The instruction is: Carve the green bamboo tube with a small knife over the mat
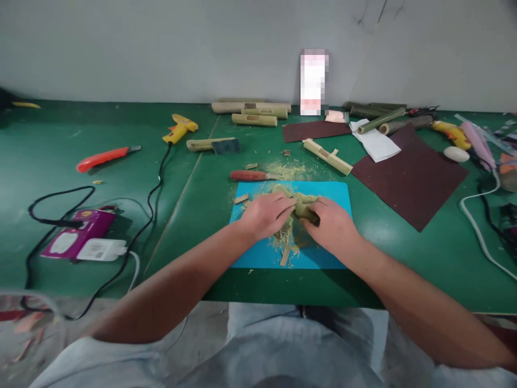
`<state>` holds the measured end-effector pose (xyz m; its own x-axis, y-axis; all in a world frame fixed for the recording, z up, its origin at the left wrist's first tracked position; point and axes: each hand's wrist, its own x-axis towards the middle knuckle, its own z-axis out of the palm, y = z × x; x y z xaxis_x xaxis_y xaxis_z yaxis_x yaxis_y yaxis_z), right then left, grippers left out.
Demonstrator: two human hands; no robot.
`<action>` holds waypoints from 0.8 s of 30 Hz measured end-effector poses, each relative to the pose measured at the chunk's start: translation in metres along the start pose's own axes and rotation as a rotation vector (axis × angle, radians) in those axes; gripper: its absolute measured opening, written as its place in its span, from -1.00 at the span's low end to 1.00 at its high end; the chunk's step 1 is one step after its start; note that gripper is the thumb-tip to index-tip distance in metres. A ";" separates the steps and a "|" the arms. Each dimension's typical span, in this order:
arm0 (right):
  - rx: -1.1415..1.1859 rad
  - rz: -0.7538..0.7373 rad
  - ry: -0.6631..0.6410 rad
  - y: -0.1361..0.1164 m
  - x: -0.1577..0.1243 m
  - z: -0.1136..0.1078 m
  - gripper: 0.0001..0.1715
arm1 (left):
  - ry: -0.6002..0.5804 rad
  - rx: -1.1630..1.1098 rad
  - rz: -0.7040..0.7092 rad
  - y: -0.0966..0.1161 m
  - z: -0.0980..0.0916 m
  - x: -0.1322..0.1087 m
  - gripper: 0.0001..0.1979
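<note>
Over a blue mat (327,258) strewn with pale shavings, a short greenish bamboo tube (304,209) is held between my two hands. My right hand (332,222) is wrapped round the tube's right end, where its dark hollow opening shows. From the other side, the closed fingers of my left hand (269,214) press against the tube; whether they pinch anything else is hidden. Just beyond the mat lies a chisel (250,175) with a red-brown handle, its tip among the shavings. Small bamboo offcuts (285,256) rest on the mat near my hands.
Cut bamboo tubes (254,119) lie along the wall, near a propped phone (314,81). Brown sandpaper (414,180) lies right. To the left are a red-handled cutter (107,159), a yellow glue gun (180,129) and a purple power strip (81,231) with trailing cords.
</note>
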<state>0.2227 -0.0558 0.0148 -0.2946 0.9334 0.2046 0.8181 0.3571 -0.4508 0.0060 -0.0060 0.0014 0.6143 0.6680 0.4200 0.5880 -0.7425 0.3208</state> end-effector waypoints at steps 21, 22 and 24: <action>-0.150 -0.022 0.017 -0.006 -0.003 -0.006 -0.79 | 0.089 -0.048 -0.066 -0.009 -0.001 -0.001 -0.73; -0.153 -0.024 0.019 -0.006 -0.003 -0.007 -0.79 | 0.081 -0.047 -0.047 -0.009 0.000 -0.001 -0.73; -0.162 -0.022 0.022 -0.006 -0.003 -0.007 -0.77 | 0.117 -0.027 -0.068 -0.012 0.001 0.000 -0.72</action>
<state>0.2217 -0.0615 0.0230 -0.3040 0.9239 0.2324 0.8812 0.3654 -0.3000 -0.0005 0.0030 -0.0027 0.5075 0.7073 0.4921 0.6107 -0.6982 0.3736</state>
